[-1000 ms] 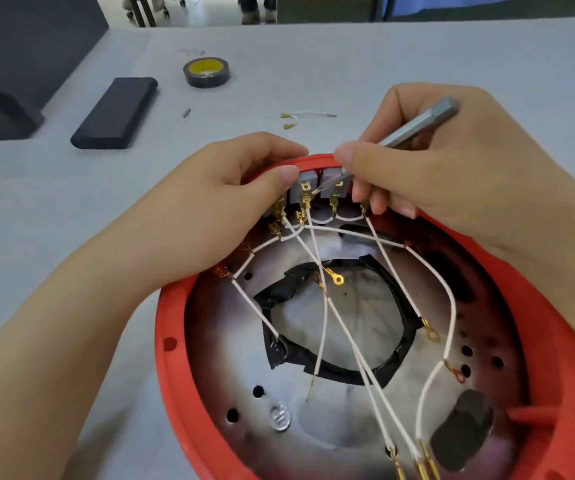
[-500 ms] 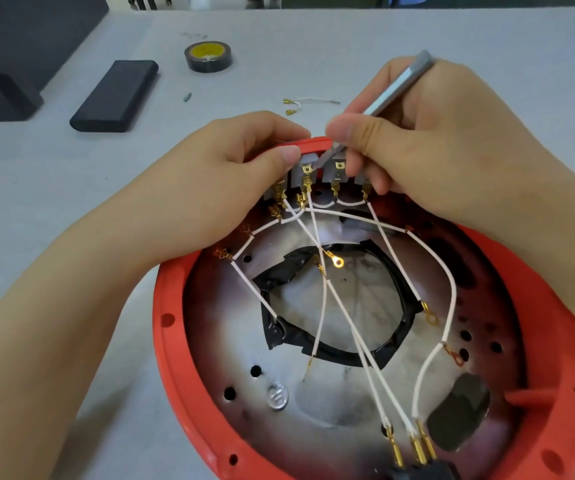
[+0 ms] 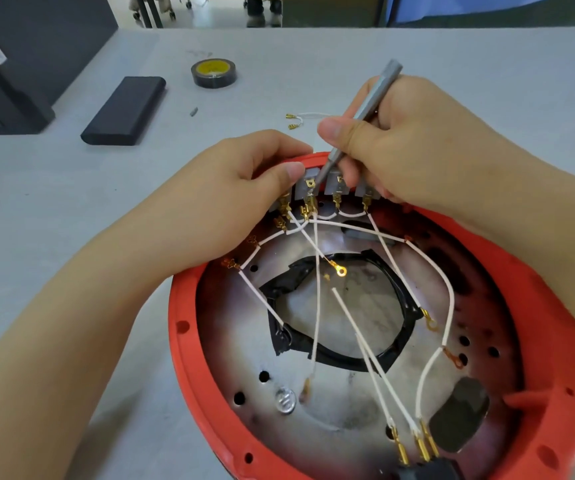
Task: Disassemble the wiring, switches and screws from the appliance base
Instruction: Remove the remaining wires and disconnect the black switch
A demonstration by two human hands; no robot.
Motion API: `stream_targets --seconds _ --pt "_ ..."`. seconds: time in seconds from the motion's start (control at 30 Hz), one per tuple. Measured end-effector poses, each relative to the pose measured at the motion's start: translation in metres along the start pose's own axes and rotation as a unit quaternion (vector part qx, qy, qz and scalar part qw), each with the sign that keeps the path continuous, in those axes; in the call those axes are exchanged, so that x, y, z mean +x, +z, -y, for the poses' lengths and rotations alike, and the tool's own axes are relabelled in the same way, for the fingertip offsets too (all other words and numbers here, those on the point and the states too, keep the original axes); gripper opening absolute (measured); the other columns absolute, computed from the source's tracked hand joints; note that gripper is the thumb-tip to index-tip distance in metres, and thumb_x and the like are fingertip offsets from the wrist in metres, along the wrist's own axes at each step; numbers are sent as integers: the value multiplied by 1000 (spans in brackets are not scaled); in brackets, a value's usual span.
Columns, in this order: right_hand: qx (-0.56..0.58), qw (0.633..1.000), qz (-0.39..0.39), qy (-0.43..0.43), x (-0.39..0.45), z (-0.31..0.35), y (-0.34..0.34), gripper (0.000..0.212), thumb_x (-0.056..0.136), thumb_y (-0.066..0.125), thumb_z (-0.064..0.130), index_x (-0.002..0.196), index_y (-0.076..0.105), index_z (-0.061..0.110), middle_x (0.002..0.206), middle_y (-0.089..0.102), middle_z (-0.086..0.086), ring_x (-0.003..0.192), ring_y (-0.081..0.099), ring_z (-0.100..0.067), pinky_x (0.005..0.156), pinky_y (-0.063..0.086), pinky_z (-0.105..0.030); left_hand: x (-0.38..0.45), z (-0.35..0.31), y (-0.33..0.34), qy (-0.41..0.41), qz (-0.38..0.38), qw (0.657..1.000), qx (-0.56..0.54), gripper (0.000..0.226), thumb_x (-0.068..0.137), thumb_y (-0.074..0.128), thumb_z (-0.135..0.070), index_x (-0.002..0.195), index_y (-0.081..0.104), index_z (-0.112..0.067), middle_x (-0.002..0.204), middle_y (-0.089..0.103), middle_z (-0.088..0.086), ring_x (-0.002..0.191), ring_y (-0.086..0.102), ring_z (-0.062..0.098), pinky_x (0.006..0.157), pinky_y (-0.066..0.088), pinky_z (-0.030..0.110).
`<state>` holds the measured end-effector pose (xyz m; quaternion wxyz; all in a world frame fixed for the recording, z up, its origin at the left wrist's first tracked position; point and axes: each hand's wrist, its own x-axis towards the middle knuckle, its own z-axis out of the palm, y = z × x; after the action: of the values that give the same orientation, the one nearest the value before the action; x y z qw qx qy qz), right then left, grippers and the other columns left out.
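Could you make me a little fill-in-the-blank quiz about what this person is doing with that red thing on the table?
1. The right hand holds a slim grey ____ whose tip meets the switches.
2. The appliance base has a rim coloured ____.
3. The wires inside the base are coloured ____.
4. The tape roll on the table has a ____ core.

Missing words: screwdriver; red; white; yellow

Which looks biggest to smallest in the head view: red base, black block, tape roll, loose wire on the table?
1. red base, though it is nearest the camera
2. black block
3. tape roll
4. loose wire, partly hidden by the right hand
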<state>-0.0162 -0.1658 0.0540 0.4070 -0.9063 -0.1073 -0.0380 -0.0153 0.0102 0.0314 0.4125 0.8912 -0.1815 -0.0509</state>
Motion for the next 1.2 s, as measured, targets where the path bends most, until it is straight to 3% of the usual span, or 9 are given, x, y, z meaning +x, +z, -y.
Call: stream_targets --seconds 0.1,0.27,0.5,0.63,0.77,0.9,0.97,1.07,1.2 --pt "34 999 -20 -13 -4 -4 2 22 95 54 34 76 47 24 59 58 5 43 50 -1 52 35 -15 0 0 0 2 3 1000 -8 25 98 49 -30 118 61 -35 105 67 -21 101 60 -3 99 44 27" --pt "85 995 -44 -34 -11 -8 2 23 95 55 32 74 46 28 53 57 8 45 53 -2 46 36 -10 -1 1 -1 1 5 1000 -16 24 98 48 -31 117 61 -37 103 69 -17 100 63 3 97 46 36" --pt "150 985 -50 -68 -15 -6 1 23 95 56 30 75 46 26 51 56 4 41 49 -6 44 34 -8 -2 2 -1 -8 7 1000 -27 24 97 49 -33 116 61 -40 103 69 -18 99 62 1 97 46 33" --pt "204 971 -51 -114 -19 1 -6 16 98 49 27 83 53 21 55 60 -9 36 42 -25 40 34 -20 -1 2 -1 -6 7 1000 -25 23 97 49 -35 116 61 -40 103 67 -21 98 61 -3 93 46 22" --pt "80 993 28 -86 -28 7 -10 17 97 51 32 85 60 23 67 69 0 40 51 -15 41 38 -18 -1 2 -1 0 8 1000 -20 24 97 49 -34 118 61 -39 104 67 -22 95 59 -7 83 42 10" --pt "-77 993 85 -22 -42 10 -5 13 75 65 40 83 55 33 76 66 18 61 60 -1 58 50 -23 -1 1 -1 5 7 1000 -20 27 97 50 -34 122 60 -36 111 65 -22 104 58 -5 94 42 19" --pt "-133 987 91 -1 -47 13 0 17 77 69 35 78 52 33 73 60 29 63 56 7 58 43 -17 -2 1 -1 6 2 1000 -20 26 97 50 -34 122 60 -35 113 64 -22 106 57 -5 95 42 19" --pt "-237 969 66 -8 -51 19 9 28 78 68 38 68 42 33 64 54 15 60 48 2 53 33 -11 -2 0 -1 7 0 1000 -11 27 97 50 -33 122 59 -34 115 63 -22 107 56 -5 92 39 10" --pt "-293 955 47 -26 -56 28 18 36 80 65 41 67 34 31 67 45 13 60 39 1 50 26 -19 -3 -1 -1 8 -2 1000 -7 29 98 49 -31 125 58 -31 117 62 -19 106 55 -5 83 34 0"
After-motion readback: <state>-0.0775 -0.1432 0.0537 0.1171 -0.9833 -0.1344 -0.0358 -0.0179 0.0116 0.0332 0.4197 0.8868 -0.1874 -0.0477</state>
